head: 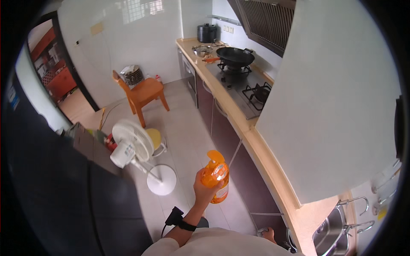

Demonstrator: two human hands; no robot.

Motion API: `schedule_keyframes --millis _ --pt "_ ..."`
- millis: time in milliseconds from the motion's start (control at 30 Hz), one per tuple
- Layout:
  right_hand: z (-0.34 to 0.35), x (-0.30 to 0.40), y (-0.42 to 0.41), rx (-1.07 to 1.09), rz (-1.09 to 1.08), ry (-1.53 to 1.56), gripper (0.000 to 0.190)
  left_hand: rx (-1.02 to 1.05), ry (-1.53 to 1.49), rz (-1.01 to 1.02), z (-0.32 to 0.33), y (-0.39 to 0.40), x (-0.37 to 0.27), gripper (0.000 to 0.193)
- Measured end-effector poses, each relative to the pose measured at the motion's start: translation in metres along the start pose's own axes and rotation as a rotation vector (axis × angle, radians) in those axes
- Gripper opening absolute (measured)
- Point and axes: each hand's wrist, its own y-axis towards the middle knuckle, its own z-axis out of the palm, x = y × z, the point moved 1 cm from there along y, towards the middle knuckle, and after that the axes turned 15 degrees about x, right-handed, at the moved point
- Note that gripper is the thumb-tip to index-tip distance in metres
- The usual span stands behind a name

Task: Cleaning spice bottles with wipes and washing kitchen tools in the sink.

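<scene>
My left hand [206,188] grips a translucent orange pump bottle [221,182] around its upper body, held upright over the tiled floor. The bottle has an orange pump head and labels bearing writing. Low in the view, beside my light shirt, my right hand [271,235] is partly hidden by my body. It holds a small grey crumpled item [262,231], perhaps a cloth or scrubber. Dark cabinet doors [256,179] stand close to the right hand. A black device [174,217] is strapped to my left wrist.
A counter [272,160] runs along the right, with a wok [235,57] on the gas stove [243,92] and a steel sink [330,228] nearer me. A white pedestal fan [134,140] and an orange chair [144,92] stand left. A white partition [333,96] rises beside the stove.
</scene>
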Motion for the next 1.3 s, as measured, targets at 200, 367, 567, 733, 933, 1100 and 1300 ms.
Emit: schedule_keyframes --millis 200,367,567,733,933,1100,1300 --pt "0.018 -0.015 0.101 0.186 0.142 -0.125 0.044 -0.047 -0.068 0.032 -0.042 0.143 0.000 0.060" --pt "0.008 0.206 0.157 0.220 0.155 -0.135 0.031 -0.178 0.006 0.118 -0.083 0.281 0.034 0.059" --pt "-0.071 0.346 0.353 0.071 0.074 -0.139 0.030 -0.166 0.020 0.208 -0.125 0.474 0.028 0.060" --pt "-0.054 0.492 0.465 0.065 0.012 -0.083 0.029 -0.314 -0.012 0.184 -0.190 0.592 0.019 0.061" --pt "-0.056 0.627 0.567 0.038 0.021 -0.076 0.028 -0.269 -0.146 0.353 -0.287 0.748 0.023 0.057" --pt "0.004 0.721 0.606 0.067 0.083 -0.042 0.028 -0.287 -0.117 0.389 -0.365 0.890 0.051 0.055" --pt "0.026 0.835 0.676 0.044 0.136 0.039 0.027 -0.276 0.055 0.296 -0.423 1.063 0.070 0.059"
